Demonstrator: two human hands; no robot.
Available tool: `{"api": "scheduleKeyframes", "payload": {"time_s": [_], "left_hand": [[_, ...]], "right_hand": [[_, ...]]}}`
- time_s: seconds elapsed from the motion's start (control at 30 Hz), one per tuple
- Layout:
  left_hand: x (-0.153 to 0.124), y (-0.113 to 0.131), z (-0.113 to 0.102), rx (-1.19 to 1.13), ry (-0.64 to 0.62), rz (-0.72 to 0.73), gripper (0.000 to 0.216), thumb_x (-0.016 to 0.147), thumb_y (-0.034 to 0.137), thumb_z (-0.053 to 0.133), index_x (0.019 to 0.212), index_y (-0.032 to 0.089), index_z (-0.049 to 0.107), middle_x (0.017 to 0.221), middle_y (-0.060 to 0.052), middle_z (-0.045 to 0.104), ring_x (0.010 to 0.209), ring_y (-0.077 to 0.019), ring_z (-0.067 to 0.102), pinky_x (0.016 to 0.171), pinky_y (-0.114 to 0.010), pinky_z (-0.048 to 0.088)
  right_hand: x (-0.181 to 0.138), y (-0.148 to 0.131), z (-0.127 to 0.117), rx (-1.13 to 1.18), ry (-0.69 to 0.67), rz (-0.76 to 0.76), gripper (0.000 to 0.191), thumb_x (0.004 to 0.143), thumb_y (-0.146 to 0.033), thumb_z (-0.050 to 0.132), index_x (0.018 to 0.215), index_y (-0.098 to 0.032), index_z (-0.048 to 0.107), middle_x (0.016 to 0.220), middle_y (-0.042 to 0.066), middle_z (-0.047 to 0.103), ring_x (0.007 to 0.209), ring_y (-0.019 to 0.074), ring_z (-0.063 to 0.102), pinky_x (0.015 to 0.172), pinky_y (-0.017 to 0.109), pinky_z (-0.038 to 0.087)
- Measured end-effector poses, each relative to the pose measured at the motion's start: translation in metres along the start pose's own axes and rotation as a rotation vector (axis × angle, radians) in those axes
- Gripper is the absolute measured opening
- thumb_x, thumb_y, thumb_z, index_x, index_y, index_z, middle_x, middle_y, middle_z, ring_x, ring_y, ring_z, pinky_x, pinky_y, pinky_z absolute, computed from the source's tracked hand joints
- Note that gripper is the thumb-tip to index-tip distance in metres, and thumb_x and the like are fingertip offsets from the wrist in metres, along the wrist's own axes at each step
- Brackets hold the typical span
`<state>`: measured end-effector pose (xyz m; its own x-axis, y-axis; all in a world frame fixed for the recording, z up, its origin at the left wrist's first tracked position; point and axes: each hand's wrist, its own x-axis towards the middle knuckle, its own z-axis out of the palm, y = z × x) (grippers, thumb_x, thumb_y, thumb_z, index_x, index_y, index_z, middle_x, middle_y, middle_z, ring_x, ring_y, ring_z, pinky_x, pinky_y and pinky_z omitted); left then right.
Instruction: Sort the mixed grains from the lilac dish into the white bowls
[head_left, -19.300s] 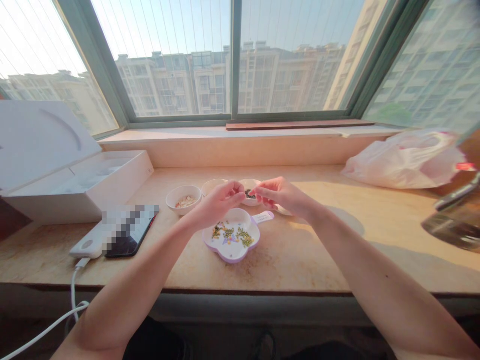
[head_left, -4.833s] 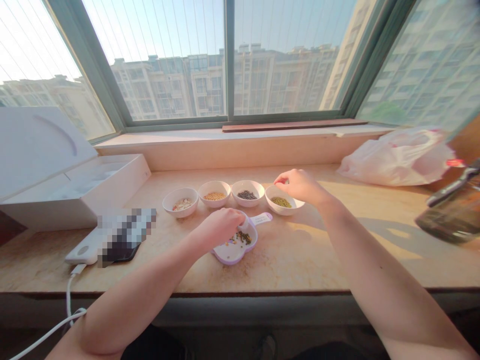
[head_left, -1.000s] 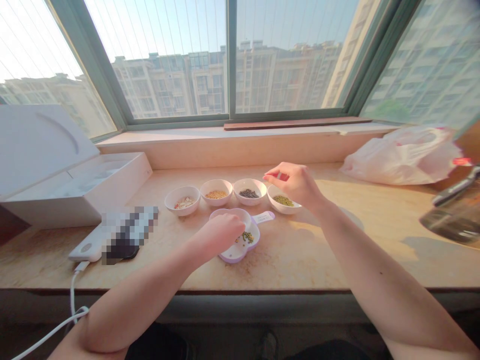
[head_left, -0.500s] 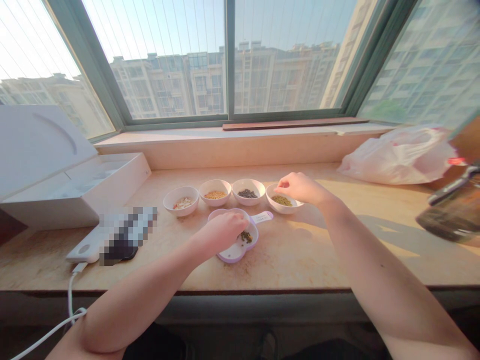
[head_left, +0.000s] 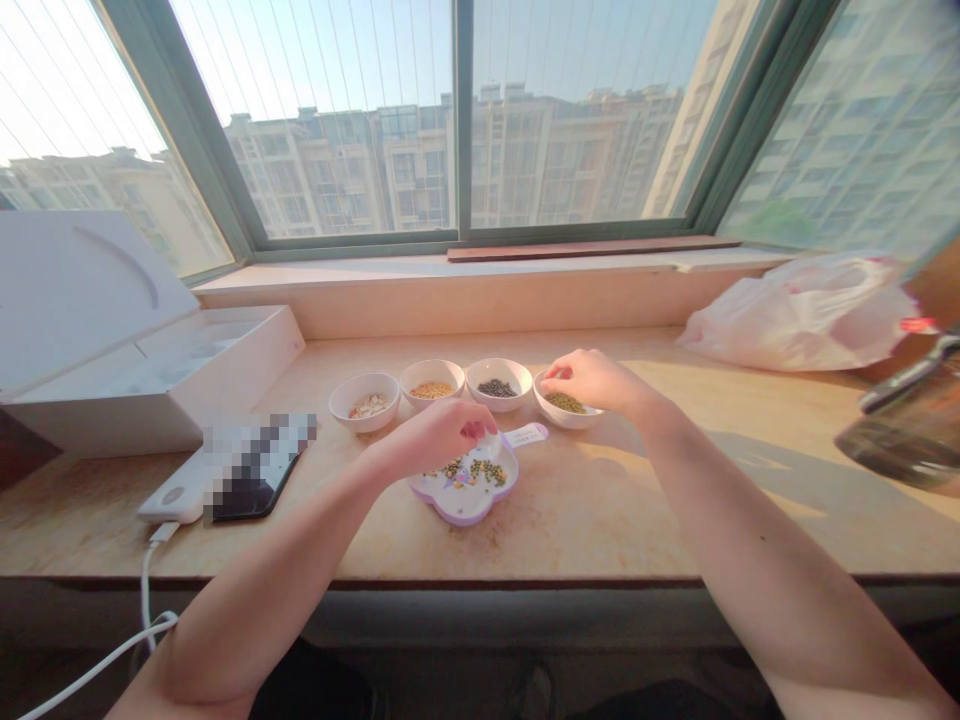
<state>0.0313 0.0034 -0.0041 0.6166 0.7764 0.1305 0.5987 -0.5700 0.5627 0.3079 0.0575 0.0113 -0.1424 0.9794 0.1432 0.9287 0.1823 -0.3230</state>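
A white dish with a purple rim and a short handle (head_left: 463, 508) lies on the counter, with mixed green and yellow beans scattered in it. My left hand (head_left: 442, 432) hovers over its back left part, fingers curled together; anything between them is hidden. My right hand (head_left: 596, 380) reaches to the rightmost white bowl (head_left: 574, 420), its fingertips pinched just above the mung beans (head_left: 565, 402) inside. Left of that bowl stand a bowl of black beans (head_left: 495, 387), a bowl of yellow kernels (head_left: 432, 390) and a bowl of pale, flat pieces (head_left: 369, 405).
An open white box (head_left: 172, 385) sits at the left. Before it lie a white power bank (head_left: 172, 495) with a cable (head_left: 146, 580) and a black phone (head_left: 255, 495). On the right are a plastic bag (head_left: 799, 312) and a dark, see-through container (head_left: 900, 430).
My left hand has lifted and shifted slightly back and left, uncovering more beans in the dish. The right hand has moved slightly and remains at the mung bean bowl.
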Motion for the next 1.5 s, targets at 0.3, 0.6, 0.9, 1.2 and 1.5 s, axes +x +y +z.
{"api": "scheduleKeyframes", "payload": {"time_s": [0.3,0.6,0.9,1.2,1.5], "left_hand": [[0.001,0.001,-0.013,-0.564,0.174,-0.080,0.022,0.075,0.008,0.069,0.095,0.014,0.075,0.091,-0.005,0.074,0.086,-0.0152,0.071,0.079,-0.028,0.056],[-0.001,0.017,-0.017,-1.134,0.301,-0.058,0.043,0.065,0.019,0.091,0.104,0.019,0.072,0.094,-0.001,0.072,0.083,-0.0144,0.072,0.075,-0.027,0.055],[0.001,0.017,-0.012,-1.133,0.344,-0.121,0.042,0.061,0.022,0.094,0.097,0.015,0.074,0.096,-0.002,0.073,0.082,-0.0128,0.071,0.081,-0.029,0.058],[-0.004,0.015,-0.006,-0.390,0.172,-0.061,0.015,0.092,0.022,0.062,0.095,0.015,0.075,0.098,-0.009,0.077,0.093,-0.0207,0.073,0.089,-0.037,0.057],[-0.016,0.035,0.008,0.350,-0.134,0.043,0.026,0.089,0.028,0.069,0.114,0.018,0.066,0.118,-0.010,0.073,0.106,-0.0290,0.071,0.087,-0.039,0.054]], "right_hand": [[-0.017,-0.037,0.002,0.346,0.359,-0.227,0.028,0.091,-0.040,0.062,0.089,-0.019,0.081,0.078,0.004,0.076,0.064,0.0165,0.059,0.066,0.030,0.047],[-0.042,-0.071,0.023,0.754,0.233,-0.590,0.025,0.086,-0.041,0.077,0.102,-0.021,0.082,0.085,0.004,0.076,0.064,0.0130,0.062,0.056,0.025,0.049],[-0.045,-0.077,0.030,0.668,0.421,-0.695,0.022,0.094,-0.042,0.072,0.091,-0.024,0.084,0.080,0.003,0.073,0.063,0.0108,0.059,0.058,0.024,0.047],[-0.042,-0.067,0.025,0.567,0.461,-0.643,0.014,0.093,-0.032,0.072,0.093,-0.025,0.084,0.082,0.002,0.072,0.061,0.0104,0.056,0.058,0.025,0.045],[-0.024,-0.045,0.010,0.369,0.501,-0.466,0.020,0.091,-0.032,0.066,0.085,-0.020,0.081,0.084,0.004,0.076,0.062,0.0143,0.057,0.064,0.028,0.046]]}}
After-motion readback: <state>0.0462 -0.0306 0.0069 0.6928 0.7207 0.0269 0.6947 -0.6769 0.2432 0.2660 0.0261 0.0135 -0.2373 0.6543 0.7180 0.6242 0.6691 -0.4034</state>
